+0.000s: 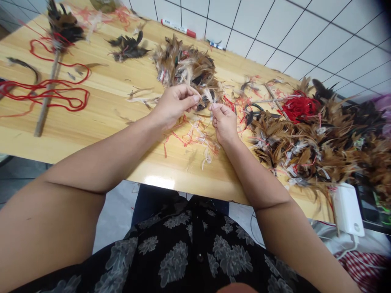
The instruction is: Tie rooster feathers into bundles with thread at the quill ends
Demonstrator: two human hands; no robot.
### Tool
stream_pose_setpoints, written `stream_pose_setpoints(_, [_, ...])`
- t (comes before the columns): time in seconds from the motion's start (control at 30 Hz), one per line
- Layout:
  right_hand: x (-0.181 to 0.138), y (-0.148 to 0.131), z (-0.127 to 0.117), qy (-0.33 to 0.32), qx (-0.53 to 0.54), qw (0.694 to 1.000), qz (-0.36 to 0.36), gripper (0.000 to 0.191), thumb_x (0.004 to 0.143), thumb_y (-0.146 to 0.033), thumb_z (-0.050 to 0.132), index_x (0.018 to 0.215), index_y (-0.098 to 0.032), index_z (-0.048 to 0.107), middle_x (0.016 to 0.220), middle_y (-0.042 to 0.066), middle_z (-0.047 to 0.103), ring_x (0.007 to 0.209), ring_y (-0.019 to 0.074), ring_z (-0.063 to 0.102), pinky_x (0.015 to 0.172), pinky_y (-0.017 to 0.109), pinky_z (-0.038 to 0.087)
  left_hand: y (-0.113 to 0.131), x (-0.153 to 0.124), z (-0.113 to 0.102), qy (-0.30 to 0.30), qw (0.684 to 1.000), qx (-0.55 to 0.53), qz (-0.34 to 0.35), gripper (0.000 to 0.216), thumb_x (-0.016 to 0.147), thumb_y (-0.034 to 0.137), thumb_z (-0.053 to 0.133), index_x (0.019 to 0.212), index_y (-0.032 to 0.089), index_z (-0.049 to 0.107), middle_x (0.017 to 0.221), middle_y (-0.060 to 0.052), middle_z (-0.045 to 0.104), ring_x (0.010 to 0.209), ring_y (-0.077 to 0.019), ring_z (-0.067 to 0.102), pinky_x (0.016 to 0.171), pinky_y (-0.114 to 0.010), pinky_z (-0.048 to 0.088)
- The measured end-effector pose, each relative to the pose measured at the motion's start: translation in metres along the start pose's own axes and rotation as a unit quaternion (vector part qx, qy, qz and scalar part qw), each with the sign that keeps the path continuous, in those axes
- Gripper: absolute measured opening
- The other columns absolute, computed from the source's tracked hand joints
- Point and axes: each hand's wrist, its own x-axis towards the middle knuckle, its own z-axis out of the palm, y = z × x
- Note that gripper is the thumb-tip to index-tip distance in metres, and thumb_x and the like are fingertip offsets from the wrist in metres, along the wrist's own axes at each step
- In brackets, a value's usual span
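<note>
Above the middle of the table, my left hand (pixel 177 103) is closed in a pinch on a pale brown feather (pixel 192 90). Close beside it, my right hand (pixel 225 122) pinches a whitish, fluffy feather (pixel 210 96) between thumb and fingers. Just beyond both hands lies a heap of brown feathers (pixel 186 61) with a few white tufts in it. Torn scraps of red and white string (pixel 195 136) are scattered on the wooden table (pixel 146 150) beneath and between my hands.
At left lies a stick (pixel 49 95) tipped with dark feathers, with loose red cord (pixel 70 87) across it. A large feather pile (pixel 320 142), red string bundle (pixel 301 106) and white charger-like block (pixel 348 209) are at right. A marker (pixel 177 27) lies along the tiled wall (pixel 259 24).
</note>
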Motion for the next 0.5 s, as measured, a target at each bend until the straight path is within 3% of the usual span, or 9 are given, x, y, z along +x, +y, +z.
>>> stream_pose_setpoints(0.13, [-0.0068, -0.0077, 0.0086, 0.024, -0.014, 1.0, -0.01, 0.06, 0.088, -0.076, 0.096, 0.082, -0.024, 0.067, 0.076, -0.001, 0.067, 0.087, 0.0168, 0.069, 0.074, 0.025, 0.054, -0.0037, -0.0021, 0.0039, 0.035, 0.998, -0.007, -0.042, 0.029, 0.093, 0.016, 0.105, 0.085, 0.025, 0.078, 0.08, 0.0, 0.073, 0.088, -0.0203, 0.071, 0.086, -0.035, 0.053])
stream_pose_setpoints(0.3, [-0.0076, -0.0041, 0.0097, 0.027, 0.009, 1.0, -0.011, 0.055, 0.085, -0.07, 0.1, 0.081, -0.022, 0.072, 0.082, 0.0, 0.073, 0.093, 0.0171, 0.071, 0.086, 0.028, 0.059, -0.0033, -0.0033, 0.0047, 0.045, 0.999, 0.019, -0.023, 0.029, 0.091, 0.003, 0.097, 0.088, 0.023, 0.076, 0.084, 0.001, 0.076, 0.104, -0.0219, 0.076, 0.095, -0.031, 0.056])
stream_pose_setpoints(0.5, [-0.0065, -0.0036, 0.0066, -0.004, -0.002, 1.0, 0.007, 0.061, 0.082, -0.077, 0.1, 0.082, -0.022, 0.072, 0.076, -0.002, 0.064, 0.088, 0.0164, 0.068, 0.079, 0.027, 0.057, -0.0059, -0.0017, 0.0035, 0.05, 0.998, 0.028, -0.025, 0.03, 0.084, -0.005, 0.088, 0.084, 0.023, 0.076, 0.088, -0.001, 0.079, 0.113, -0.0255, 0.078, 0.098, -0.031, 0.057])
